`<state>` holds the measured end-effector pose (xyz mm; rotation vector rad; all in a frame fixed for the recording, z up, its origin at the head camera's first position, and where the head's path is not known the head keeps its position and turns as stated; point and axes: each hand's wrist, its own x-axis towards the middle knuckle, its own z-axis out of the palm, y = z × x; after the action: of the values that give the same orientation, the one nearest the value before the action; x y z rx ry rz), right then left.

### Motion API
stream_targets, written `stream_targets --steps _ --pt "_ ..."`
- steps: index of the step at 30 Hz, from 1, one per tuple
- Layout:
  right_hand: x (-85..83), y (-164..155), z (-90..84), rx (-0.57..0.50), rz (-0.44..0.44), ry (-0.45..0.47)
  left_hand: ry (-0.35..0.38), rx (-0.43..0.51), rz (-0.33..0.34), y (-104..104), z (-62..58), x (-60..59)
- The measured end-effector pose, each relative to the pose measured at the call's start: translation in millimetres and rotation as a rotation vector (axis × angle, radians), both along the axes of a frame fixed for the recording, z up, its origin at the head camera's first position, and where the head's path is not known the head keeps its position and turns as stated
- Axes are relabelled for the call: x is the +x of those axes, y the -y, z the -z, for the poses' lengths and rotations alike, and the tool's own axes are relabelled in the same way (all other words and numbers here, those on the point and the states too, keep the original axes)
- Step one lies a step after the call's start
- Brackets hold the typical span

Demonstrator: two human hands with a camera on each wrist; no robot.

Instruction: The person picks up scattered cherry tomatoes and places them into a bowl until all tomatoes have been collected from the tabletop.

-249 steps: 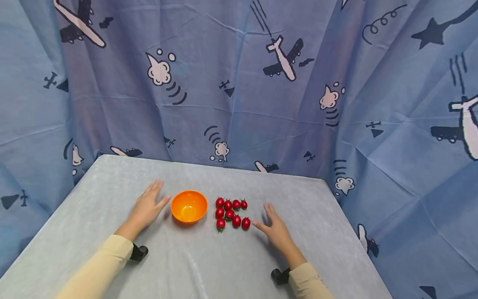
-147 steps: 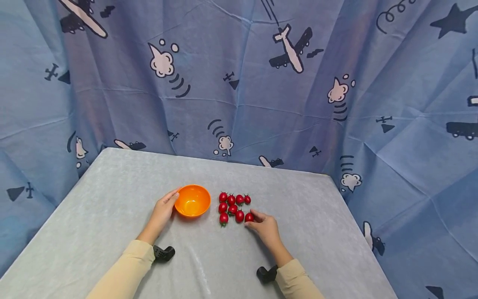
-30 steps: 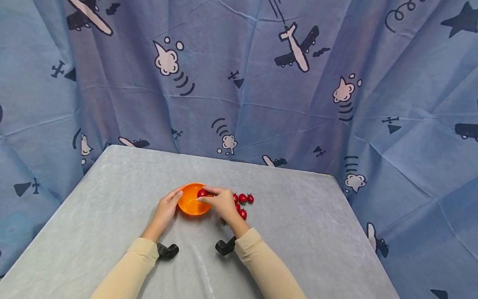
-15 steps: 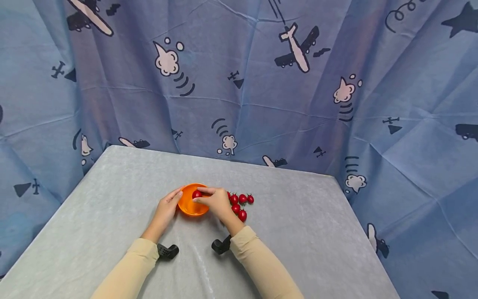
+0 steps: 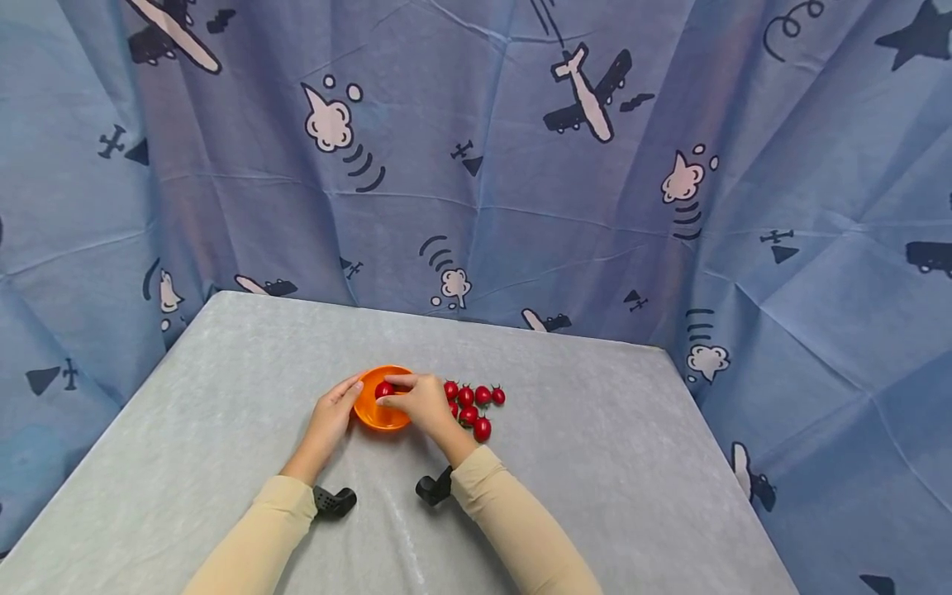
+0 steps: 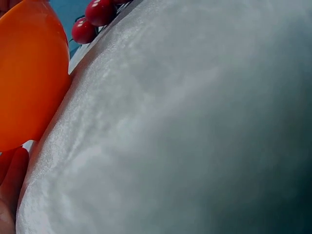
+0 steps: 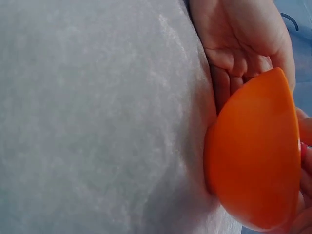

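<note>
**Tomato over the orange bowl**

Tomato (image 5: 383,389), small, round and glossy red, is sitting pinched between the thumb and fingertips of your right hand (image 5: 421,402), and you are holding it just over the open mouth of the bowl (image 5: 378,413). The bowl is smooth orange plastic, a rounded half-sphere with a thin rim, standing on the table (image 5: 595,463) near the middle. Your left hand (image 5: 330,416) is cupping the bowl's left side, fingers curled against its outer wall; the right wrist view is showing those fingers (image 7: 234,63) pressed to the curved orange shell (image 7: 253,161).

Just to the right of the bowl, the other tomatoes (image 5: 476,406) are lying in a loose cluster on the table, shiny, with small dark green stalks; your right hand is covering part of the group. The left wrist view is catching two of them (image 6: 92,22) beyond the bowl's edge (image 6: 29,73).

The table is wearing a pale grey cloth with a soft, slightly mottled nap. Behind it a blue curtain (image 5: 476,165) is hanging in creased folds, printed with planes and clouds. Your sleeves (image 5: 513,529) are a plain cream knit.
</note>
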<state>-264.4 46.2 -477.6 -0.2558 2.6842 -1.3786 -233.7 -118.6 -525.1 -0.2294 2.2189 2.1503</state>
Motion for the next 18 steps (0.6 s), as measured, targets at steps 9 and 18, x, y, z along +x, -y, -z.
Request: stream_targets --steps 9,18 --pt "0.5 6.0 0.1 0.117 -0.060 -0.065 0.000 -0.014 -0.011 0.2 2.3 -1.3" --pt "3.0 9.2 0.8 0.226 -0.115 -0.136 -0.012 -0.007 -0.020 -0.7 2.6 -0.2"
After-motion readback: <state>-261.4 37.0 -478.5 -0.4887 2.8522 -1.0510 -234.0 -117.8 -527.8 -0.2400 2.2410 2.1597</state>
